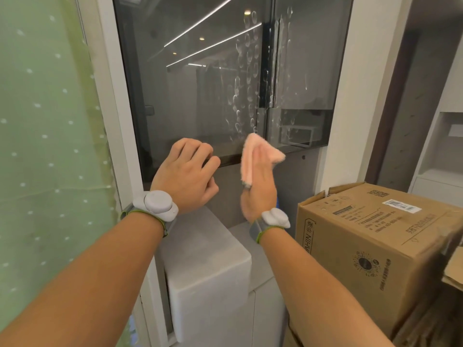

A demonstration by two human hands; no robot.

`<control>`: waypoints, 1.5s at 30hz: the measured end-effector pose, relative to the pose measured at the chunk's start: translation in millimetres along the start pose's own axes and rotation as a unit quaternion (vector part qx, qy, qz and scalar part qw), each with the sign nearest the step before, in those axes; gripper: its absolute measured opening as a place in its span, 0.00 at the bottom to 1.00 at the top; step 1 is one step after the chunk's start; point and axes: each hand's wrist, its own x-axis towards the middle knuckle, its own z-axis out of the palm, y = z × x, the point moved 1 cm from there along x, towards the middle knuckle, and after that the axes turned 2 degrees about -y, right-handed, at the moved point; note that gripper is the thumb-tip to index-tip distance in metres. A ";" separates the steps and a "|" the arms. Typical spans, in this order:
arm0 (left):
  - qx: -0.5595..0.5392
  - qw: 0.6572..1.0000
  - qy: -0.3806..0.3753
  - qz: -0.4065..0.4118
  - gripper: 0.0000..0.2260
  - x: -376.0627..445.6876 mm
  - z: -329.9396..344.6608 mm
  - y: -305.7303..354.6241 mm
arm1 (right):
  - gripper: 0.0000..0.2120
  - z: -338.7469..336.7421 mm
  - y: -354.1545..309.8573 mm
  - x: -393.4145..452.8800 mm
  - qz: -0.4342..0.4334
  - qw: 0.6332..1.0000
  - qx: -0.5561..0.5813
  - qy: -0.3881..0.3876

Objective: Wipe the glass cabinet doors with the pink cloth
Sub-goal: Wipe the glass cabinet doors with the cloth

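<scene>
We see the pink cloth (258, 156) folded over the fingers of the right hand (259, 189), which lies flat and edge-on with its fingers straight, pressing the cloth against the bottom edge of the glass cabinet doors (200, 83), just where the left pane and the right pane (308, 71) meet. The glass above the cloth is dark and reflective, marked with many pale oval smudges and streaks that cluster along the seam between the two panes. A ring (246, 186) shows on one finger of the right hand. Just to the left of the cloth, our left hand (186, 174) hovers with its fingers loosely curled at the lower edge of the left pane, holding nothing; we cannot tell whether the fingertips touch the frame. Both wrists wear grey bands with rounded pale modules (157, 204). Below the hands sits a white block (208, 266) on the pale surface (258, 266), and beside it to the right stands a brown cardboard box (375, 246) with printed labels. A green dotted curtain (47, 146) hangs along the left edge of the view.
</scene>
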 end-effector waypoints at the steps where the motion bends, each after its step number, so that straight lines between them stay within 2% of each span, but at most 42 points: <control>1: 0.000 1.000 -0.009 0.001 0.12 0.9 0.2 0.7 | 0.38 4.2 -5.5 -3.7 -0.030 0.999 -0.021 -0.036; 3: -0.004 1.000 -0.025 0.003 0.12 2.5 0.2 3.6 | 0.40 11.7 -13.0 -5.8 -0.047 0.996 -0.036 -0.064; 6: -0.022 0.999 -0.034 0.002 0.13 3.6 -1.1 6.3 | 0.38 8.4 -13.6 7.2 0.037 0.999 0.026 -0.010; 9: -0.038 0.998 -0.042 0.011 0.13 3.8 -2.4 4.9 | 0.41 -3.0 -8.5 20.7 0.136 0.989 0.050 -0.039; 10: -0.048 0.998 -0.047 0.008 0.13 4.4 -3.1 6.0 | 0.40 -7.5 -8.9 21.6 0.137 0.989 0.040 -0.040; 13: -0.079 0.995 -0.068 0.006 0.15 6.2 -4.1 6.1 | 0.38 -10.3 -14.0 25.9 0.060 0.996 -0.021 -0.070; 17: -0.104 0.992 -0.070 0.015 0.14 4.9 -3.6 5.2 | 0.38 -15.0 -7.9 43.0 0.082 0.992 -0.088 -0.050; 21: -0.113 0.991 -0.067 0.015 0.14 7.8 -1.2 7.7 | 0.41 -16.3 0.1 18.1 0.065 0.987 -0.117 -0.088; 23: -0.118 0.991 -0.065 0.025 0.13 12.3 -2.8 18.4 | 0.40 -18.5 7.2 5.7 0.087 0.988 -0.095 -0.090; 26: -0.110 0.990 -0.070 0.046 0.11 18.8 -2.0 32.6 | 0.38 -21.0 15.2 -1.2 0.089 0.995 -0.028 -0.039; 30: -0.116 0.987 -0.098 0.057 0.13 29.9 3.1 50.5 | 0.43 -32.6 22.3 -9.5 0.151 0.985 0.078 0.012; 32: -0.124 0.984 -0.114 0.053 0.16 33.3 7.5 54.4 | 0.43 -35.3 19.8 -4.2 0.124 0.988 0.088 0.021; 37: -0.130 0.981 -0.123 0.073 0.18 40.7 16.0 55.6 | 0.38 -12.3 20.8 5.0 -0.026 0.995 -0.002 -0.098; 42: -0.089 0.976 -0.173 0.098 0.26 40.1 31.2 58.0 | 0.41 -7.2 44.8 18.8 0.060 0.989 0.009 -0.135; 45: -0.059 0.975 -0.182 0.114 0.24 47.7 36.7 61.8 | 0.40 -14.8 57.9 20.3 0.118 0.987 0.052 -0.094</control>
